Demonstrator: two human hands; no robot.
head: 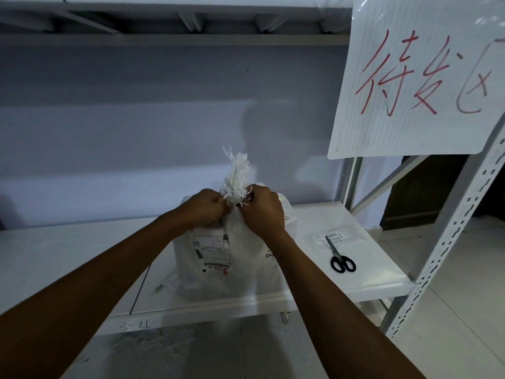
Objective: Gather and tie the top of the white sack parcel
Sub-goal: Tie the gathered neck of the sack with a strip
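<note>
A white woven sack parcel (240, 269) stands upright on the white shelf (341, 283), with a shipping label (211, 253) on its front. Its top is bunched into a frayed tuft (237, 176) that sticks up between my hands. My left hand (200, 207) grips the sack's neck from the left, fingers closed. My right hand (262, 207) grips the same neck from the right, fingers closed against the tuft. Whether a tie or string runs around the neck is hidden by my fingers.
Black-handled scissors (338, 255) lie on a flat white packet (334, 237) to the right of the sack. A perforated shelf upright (448, 242) rises at the right. A paper sign with red writing (420, 75) hangs above it. The wall is close behind the shelf.
</note>
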